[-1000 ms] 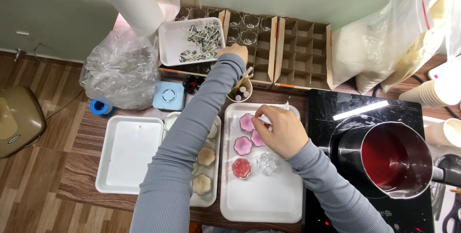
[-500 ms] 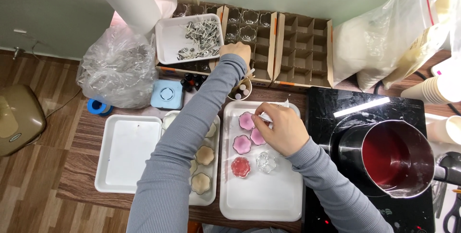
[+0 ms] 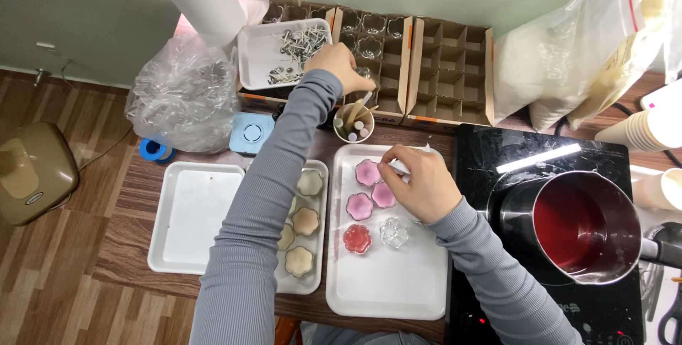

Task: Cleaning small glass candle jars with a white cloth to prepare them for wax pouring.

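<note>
My left hand [image 3: 339,65] reaches to the back, over the edge of a cardboard divider box [image 3: 371,39], and closes on a small clear glass cup [image 3: 364,73]. My right hand [image 3: 419,181] rests on the middle white tray [image 3: 387,281], fingers pinched at a pink flower-shaped candle [image 3: 368,172]. Two more pink candles [image 3: 359,206] sit beside it; below them are a red one [image 3: 357,238] and an empty clear flower cup [image 3: 394,232]. What the right fingers pinch is hidden.
A white tray of metal wick tabs [image 3: 280,50] sits at the back. A paper cup with sticks [image 3: 354,126] stands behind the middle tray. Cream candles [image 3: 305,220] fill a tray under my left arm. A pot of red wax [image 3: 579,228] stands on the black cooktop.
My left hand has shifted slightly right from the wick tray toward the divider box and now grips a glass cup. My right hand stays over the pink candles.
</note>
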